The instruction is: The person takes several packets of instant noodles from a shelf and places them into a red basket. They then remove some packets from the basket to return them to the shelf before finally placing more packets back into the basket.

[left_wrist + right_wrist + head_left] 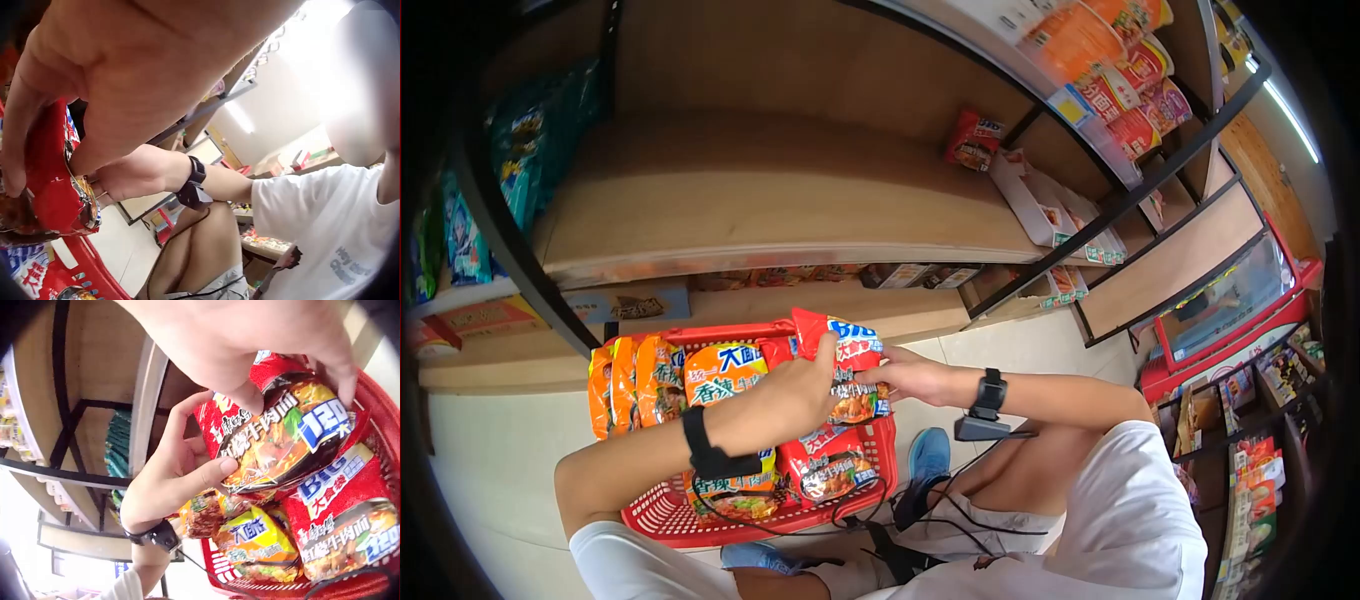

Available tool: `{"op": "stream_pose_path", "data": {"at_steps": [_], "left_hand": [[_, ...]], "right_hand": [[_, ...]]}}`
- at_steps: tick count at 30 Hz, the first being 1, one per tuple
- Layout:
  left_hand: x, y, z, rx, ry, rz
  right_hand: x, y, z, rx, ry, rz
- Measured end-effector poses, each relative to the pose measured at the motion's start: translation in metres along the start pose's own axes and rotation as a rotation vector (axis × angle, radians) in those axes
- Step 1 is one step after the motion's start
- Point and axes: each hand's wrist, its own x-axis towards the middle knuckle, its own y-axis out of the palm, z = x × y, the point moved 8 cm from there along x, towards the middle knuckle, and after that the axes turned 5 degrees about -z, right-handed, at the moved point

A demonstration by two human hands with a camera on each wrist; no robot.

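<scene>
Both hands hold a red bag of instant noodles [856,343] over the red shopping basket [886,447]. My left hand [798,392] grips its left side, thumb on the printed front in the right wrist view. On the opposite side, my right hand [918,377] pinches the bag's edge with its fingers, also visible in the right wrist view [262,347]. Beneath it in the basket lies another red noodle bag [340,531]. Orange noodle bags [662,375] stand along the basket's left, and a yellow-orange one [259,544] lies near the front.
Behind the basket is a wooden shelf [780,200] with one red noodle packet [974,140] and a white tray [1025,200]. Teal bags [520,160] stand at its left. Noodle cups [1135,95] fill the upper right. Cables [990,480] hang over the person's legs.
</scene>
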Motion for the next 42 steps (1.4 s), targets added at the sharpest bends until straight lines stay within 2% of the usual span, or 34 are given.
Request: {"op": "stream_pose_path", "data": {"at_steps": [4,6,7,10,12,15,16,19,21,24,27,30,31,33,39,42], "left_hand": [[0.014,-0.034,-0.063,0.162,0.119,-0.151],[0.038,-0.044,-0.084,0.255,0.072,-0.181],[0.054,-0.052,-0.094,0.256,0.116,-0.262],[0.108,-0.069,-0.113,0.238,0.217,-0.466],[0.156,-0.079,-0.118,0.182,0.238,-0.577],[0.235,-0.085,-0.115,0.073,0.315,-0.646],[0.262,-0.084,-0.107,0.038,0.359,-0.704],[0.335,-0.072,-0.082,-0.187,0.090,-0.555],[0.367,-0.059,-0.073,-0.268,0.096,-0.528],[0.404,-0.044,-0.056,-0.394,0.054,-0.498],[0.428,-0.041,-0.053,-0.582,-0.036,-0.468],[0.442,-0.040,-0.054,-0.824,-0.067,-0.441],[0.446,-0.040,-0.056,-0.906,-0.065,-0.434],[0.457,-0.040,-0.055,-0.888,-0.117,-0.435],[0.505,-0.037,-0.042,-0.866,-0.079,-0.407],[0.524,-0.034,-0.035,-0.780,-0.044,-0.495]], "right_hand": [[-0.035,-0.039,0.037,0.038,-0.212,-0.049],[-0.040,-0.075,0.060,0.094,-0.450,-0.153],[-0.042,-0.094,0.072,0.127,-0.570,-0.203],[-0.045,-0.158,0.104,0.156,-0.771,-0.393],[-0.040,-0.202,0.129,0.160,-1.044,-0.469],[-0.013,-0.286,0.130,0.041,-1.057,-0.860],[-0.005,-0.304,0.128,0.039,-1.037,-0.900],[0.018,-0.348,0.122,0.036,-1.015,-1.004],[0.032,-0.369,0.114,0.039,-1.049,-1.048],[0.066,-0.399,0.107,0.020,-1.036,-1.061],[0.080,-0.421,0.114,0.179,-1.175,-0.981],[0.081,-0.437,0.129,0.018,-1.042,-0.882],[0.078,-0.436,0.130,0.079,-1.039,-0.831],[0.081,-0.433,0.133,0.202,-1.033,-0.727],[0.094,-0.440,0.138,0.299,-1.130,-0.810],[0.099,-0.457,0.131,0.231,-1.057,-1.011]]}}
